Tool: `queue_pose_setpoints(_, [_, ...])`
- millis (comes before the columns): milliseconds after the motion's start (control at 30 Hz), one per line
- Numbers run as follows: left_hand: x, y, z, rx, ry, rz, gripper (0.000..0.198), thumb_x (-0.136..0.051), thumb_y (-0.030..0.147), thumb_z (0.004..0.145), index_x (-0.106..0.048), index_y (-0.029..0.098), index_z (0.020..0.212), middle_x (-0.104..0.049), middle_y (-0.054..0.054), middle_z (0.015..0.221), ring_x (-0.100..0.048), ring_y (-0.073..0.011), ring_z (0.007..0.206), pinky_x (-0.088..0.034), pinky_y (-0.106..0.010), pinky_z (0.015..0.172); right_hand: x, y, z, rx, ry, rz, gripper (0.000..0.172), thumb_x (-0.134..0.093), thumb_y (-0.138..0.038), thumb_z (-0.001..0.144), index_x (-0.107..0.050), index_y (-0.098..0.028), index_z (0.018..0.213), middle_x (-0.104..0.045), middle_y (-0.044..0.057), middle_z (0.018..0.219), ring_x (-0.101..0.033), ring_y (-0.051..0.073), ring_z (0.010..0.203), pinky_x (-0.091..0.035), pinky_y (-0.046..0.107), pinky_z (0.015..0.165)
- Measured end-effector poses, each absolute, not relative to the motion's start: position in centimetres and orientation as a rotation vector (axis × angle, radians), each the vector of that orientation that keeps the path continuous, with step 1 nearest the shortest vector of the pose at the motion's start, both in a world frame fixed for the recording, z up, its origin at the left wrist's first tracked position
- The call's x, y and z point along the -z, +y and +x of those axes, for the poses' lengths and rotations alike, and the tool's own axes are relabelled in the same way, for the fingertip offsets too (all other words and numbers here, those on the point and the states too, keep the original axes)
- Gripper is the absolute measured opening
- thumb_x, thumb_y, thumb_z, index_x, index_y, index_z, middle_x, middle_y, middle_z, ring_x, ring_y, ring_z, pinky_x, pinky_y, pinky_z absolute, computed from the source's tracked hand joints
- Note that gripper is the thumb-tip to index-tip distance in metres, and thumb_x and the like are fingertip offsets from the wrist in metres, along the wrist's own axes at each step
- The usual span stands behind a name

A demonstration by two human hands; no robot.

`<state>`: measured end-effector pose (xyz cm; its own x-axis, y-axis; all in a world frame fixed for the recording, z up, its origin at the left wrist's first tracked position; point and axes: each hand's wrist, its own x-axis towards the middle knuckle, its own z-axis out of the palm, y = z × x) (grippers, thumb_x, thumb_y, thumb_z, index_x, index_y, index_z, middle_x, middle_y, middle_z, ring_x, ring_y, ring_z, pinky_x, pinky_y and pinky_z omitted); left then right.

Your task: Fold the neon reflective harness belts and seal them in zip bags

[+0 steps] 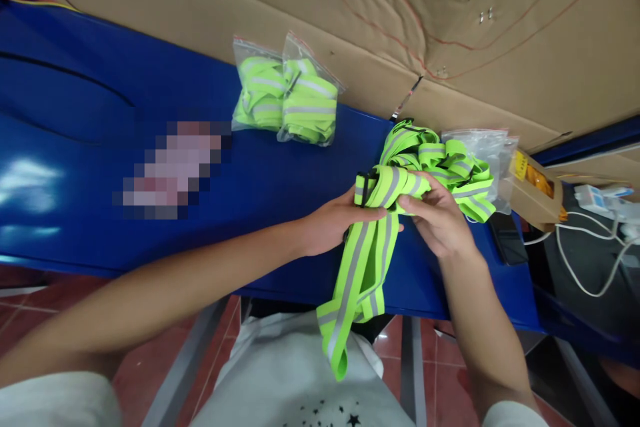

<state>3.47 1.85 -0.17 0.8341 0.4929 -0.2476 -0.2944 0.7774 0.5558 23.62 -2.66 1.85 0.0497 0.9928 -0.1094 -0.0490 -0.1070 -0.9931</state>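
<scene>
— What is seen from the head view?

— A neon-yellow reflective strap [373, 240] is held over the near edge of the blue bench [90, 147]; its upper part is bunched between both hands, and a long loop hangs down toward the lap.

— How is each grip set?

— The left hand [333, 221] is closed on the strap from beneath, thumb on top; the right hand [437, 217] is closed on the bunched end, though its fingertips are partly hidden by the webbing.

— What is hard to make out?

— A black buckle [364, 185] is glimpsed at the fold, its shape unclear; a tangled pile of straps [450, 163] lies just behind the hands, and single pieces cannot be told apart; part of the bench is pixelated; empty clear bags [493, 147] are half covered by the pile; a cardboard box [533, 190] and white cables [590, 260] are cut off at the right; two bagged straps [287, 97] lie well apart, against the cardboard wall [350, 13].
</scene>
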Motion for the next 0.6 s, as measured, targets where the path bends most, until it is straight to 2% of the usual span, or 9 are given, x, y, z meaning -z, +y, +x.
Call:
queue_pose_setpoints(67, [0.0, 2.0, 3.4, -0.455, 0.376, 0.450, 0.051, -0.088, 0.019, 0.074, -0.070, 0.018, 0.122, -0.080, -0.007, 0.104, -0.077, -0.0274, 0.096, -0.059, -0.040, 0.089, -1.6, -3.0, 23.0, -1.030, -1.237, -1.260, 0.043, -0.091, -0.026, 0.075, -0.074, -0.030, 0.114, -0.077, -0.001, 0.106, -0.074, 0.018, 0.081, -0.062, 0.027, 0.055])
queue_pose_setpoints(133, [-0.2, 1.9, 3.2, -0.448, 0.347, 0.405, 0.046, -0.086, 0.015, 0.072, -0.073, 0.019, 0.116, -0.080, -0.004, 0.100, -0.077, -0.0244, 0.093, -0.058, -0.036, 0.088, -1.7, -3.4, 22.3, -0.755, -1.447, -1.181, 0.041, -0.087, -0.016, 0.079, -0.075, -0.030, 0.115, -0.077, 0.000, 0.116, -0.076, 0.022, 0.099, -0.066, 0.033, 0.074])
queue_pose_setpoints(200, [-0.3, 1.6, 3.0, -0.398, 0.284, 0.396, 0.037, -0.087, 0.018, 0.071, -0.076, 0.018, 0.106, -0.080, -0.003, 0.096, -0.076, -0.0236, 0.091, -0.057, -0.035, 0.088, -2.1, -3.7, 22.0, -0.573, -1.596, -1.074, 0.040, -0.081, -0.008, 0.082, -0.076, -0.030, 0.115, -0.077, 0.001, 0.119, -0.074, 0.025, 0.112, -0.064, 0.041, 0.093])
queue_pose_setpoints(233, [-0.2, 1.5, 2.9, -0.376, 0.249, 0.400, 0.035, -0.089, 0.021, 0.070, -0.077, 0.017, 0.103, -0.080, -0.004, 0.094, -0.076, -0.0235, 0.089, -0.057, -0.035, 0.088, -2.3, -3.8, 21.9, -0.519, -1.645, -1.036, 0.040, -0.079, -0.006, 0.083, -0.076, -0.031, 0.115, -0.077, 0.002, 0.117, -0.074, 0.026, 0.113, -0.062, 0.044, 0.097])
queue_pose_setpoints(400, [0.2, 0.9, 2.7, -0.376, 0.255, 0.364, 0.050, -0.095, 0.048, 0.067, -0.077, 0.017, 0.103, -0.080, -0.005, 0.093, -0.072, -0.0181, 0.079, -0.058, -0.030, 0.079, -2.8, -3.5, 22.4, -0.249, -1.853, -0.986, 0.038, -0.073, -0.005, 0.087, -0.076, -0.031, 0.115, -0.079, 0.002, 0.113, -0.073, 0.026, 0.108, -0.057, 0.047, 0.097])
queue_pose_setpoints(433, [0.3, 1.0, 2.7, -0.380, 0.282, 0.345, 0.050, -0.093, 0.050, 0.069, -0.078, 0.017, 0.103, -0.079, -0.004, 0.093, -0.071, -0.0173, 0.079, -0.057, -0.029, 0.078, -2.8, -3.4, 22.5, -0.225, -1.902, -0.980, 0.038, -0.070, -0.006, 0.088, -0.076, -0.032, 0.115, -0.079, 0.001, 0.113, -0.073, 0.026, 0.110, -0.056, 0.047, 0.099])
queue_pose_setpoints(500, [0.2, 1.4, 2.8, -0.397, 0.330, 0.331, 0.042, -0.092, 0.044, 0.072, -0.078, 0.018, 0.101, -0.079, -0.004, 0.092, -0.071, -0.0164, 0.078, -0.057, -0.027, 0.077, -3.1, -3.3, 22.8, -0.296, -2.007, -0.995, 0.034, -0.068, -0.009, 0.091, -0.075, -0.032, 0.116, -0.077, 0.002, 0.118, -0.069, 0.027, 0.120, -0.053, 0.049, 0.106])
queue_pose_setpoints(567, [-0.1, 2.0, 2.8, -0.412, 0.365, 0.365, 0.035, -0.091, 0.030, 0.072, -0.078, 0.018, 0.102, -0.078, -0.003, 0.092, -0.071, -0.0161, 0.077, -0.057, -0.027, 0.074, -3.4, -3.2, 23.2, -0.547, -2.078, -1.018, 0.027, -0.072, -0.023, 0.092, -0.073, -0.030, 0.118, -0.072, 0.005, 0.129, -0.059, 0.030, 0.135, -0.047, 0.051, 0.116])
queue_pose_setpoints(600, [-0.2, 2.3, 2.8, -0.415, 0.378, 0.397, 0.035, -0.091, 0.024, 0.071, -0.077, 0.017, 0.103, -0.078, -0.003, 0.092, -0.071, -0.0167, 0.077, -0.057, -0.028, 0.074, -3.6, -3.2, 23.4, -0.682, -2.039, -1.013, 0.030, -0.073, -0.034, 0.093, -0.071, -0.030, 0.122, -0.068, 0.006, 0.135, -0.054, 0.031, 0.141, -0.044, 0.052, 0.120])
